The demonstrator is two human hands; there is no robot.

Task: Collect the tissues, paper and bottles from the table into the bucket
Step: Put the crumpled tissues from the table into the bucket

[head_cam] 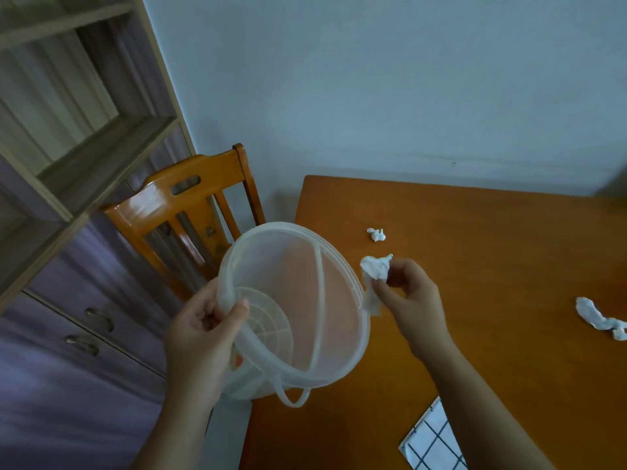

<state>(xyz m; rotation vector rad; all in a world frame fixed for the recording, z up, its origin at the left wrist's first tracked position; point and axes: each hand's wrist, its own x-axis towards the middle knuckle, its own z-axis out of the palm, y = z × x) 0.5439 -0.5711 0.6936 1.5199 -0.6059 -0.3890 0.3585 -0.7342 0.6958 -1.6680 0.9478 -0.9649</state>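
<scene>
A translucent white plastic bucket is tilted with its mouth toward me at the table's left edge. My left hand grips its near-left rim. My right hand pinches a crumpled white tissue just beside the bucket's right rim. A small tissue ball lies on the table beyond it. A longer twisted tissue lies at the right edge of view. The bucket's inside looks empty apart from its ribbed bottom.
The orange wooden table stands against a pale wall. A wooden chair is behind the bucket. A shelf and drawer unit fills the left. A white sheet with a dark grid lies near the table's front.
</scene>
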